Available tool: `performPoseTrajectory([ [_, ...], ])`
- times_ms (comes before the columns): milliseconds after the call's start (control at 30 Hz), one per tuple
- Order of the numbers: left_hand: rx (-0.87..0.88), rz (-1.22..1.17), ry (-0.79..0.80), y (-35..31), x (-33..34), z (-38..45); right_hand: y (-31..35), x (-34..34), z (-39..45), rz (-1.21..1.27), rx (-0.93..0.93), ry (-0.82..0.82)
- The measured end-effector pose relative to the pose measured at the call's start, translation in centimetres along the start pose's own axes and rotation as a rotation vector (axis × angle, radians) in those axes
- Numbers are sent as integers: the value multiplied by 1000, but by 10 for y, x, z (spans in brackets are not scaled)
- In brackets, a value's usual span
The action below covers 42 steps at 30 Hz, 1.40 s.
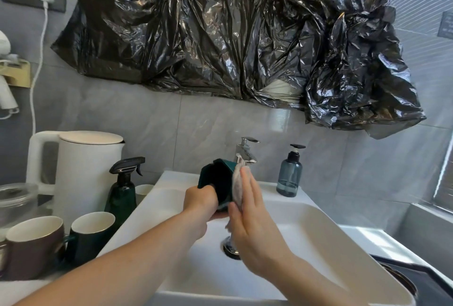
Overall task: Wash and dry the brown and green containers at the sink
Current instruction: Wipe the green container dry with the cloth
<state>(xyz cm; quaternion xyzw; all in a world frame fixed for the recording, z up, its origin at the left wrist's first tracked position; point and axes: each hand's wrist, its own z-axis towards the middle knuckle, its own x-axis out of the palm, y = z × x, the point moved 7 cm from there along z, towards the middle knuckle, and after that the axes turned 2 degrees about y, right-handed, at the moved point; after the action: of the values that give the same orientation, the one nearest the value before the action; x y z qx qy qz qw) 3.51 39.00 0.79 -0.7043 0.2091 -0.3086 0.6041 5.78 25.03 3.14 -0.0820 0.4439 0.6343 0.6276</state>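
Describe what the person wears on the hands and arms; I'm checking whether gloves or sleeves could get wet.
Nothing is worn. The left hand and right hand are bare, with no gloves, and no rings or watch show. Both forearms are uncovered as far as the picture's lower edge, with no sleeve in view.

container [218, 183] over sink [318, 244] | faucet [246, 151] behind | mugs [92, 234] left | dispenser [289, 173] right
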Motion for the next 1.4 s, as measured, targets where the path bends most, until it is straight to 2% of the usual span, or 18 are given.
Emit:
performPoseTrajectory([
  [100, -85, -88, 6, 4, -4, 4, 5, 8, 0, -174, -56, 84],
  [300, -108, -62, 139, 13, 14, 0, 0, -12, 38, -45, 18, -98],
  [467, -125, -66, 111, 10, 6, 3, 15, -4, 6, -194, -127, -38],
  [533, -131, -72, 124, 9, 8, 2, 10, -9, 4, -213, -130, -27],
  [667, -144, -50, 199, 13, 21, -4, -1, -22, 29, -7, 38, -126],
  [767, -135, -18, 183, 12, 17, -6, 4, -19, 22, 29, 57, -122],
  [867, -107, 24, 223, 14, 15, -3, 1, -17, 8, 34, 75, -106],
  [967, -64, 107, 282, 14, 22, -2, -6, -31, 12, 140, 71, -232],
  [1067, 66, 218, 267, 6, 24, -2, -19, -50, 14, 212, 102, -338],
  [1167, 180, 322, 265, 2, 27, -3, -23, -51, 14, 262, 162, -319],
  [1300, 24, 71, 253, 10, 30, -7, -11, -44, 14, 275, 109, -315],
  [1400, -21, 34, 201, 12, 21, 0, -2, -27, 5, 96, 52, -181],
])
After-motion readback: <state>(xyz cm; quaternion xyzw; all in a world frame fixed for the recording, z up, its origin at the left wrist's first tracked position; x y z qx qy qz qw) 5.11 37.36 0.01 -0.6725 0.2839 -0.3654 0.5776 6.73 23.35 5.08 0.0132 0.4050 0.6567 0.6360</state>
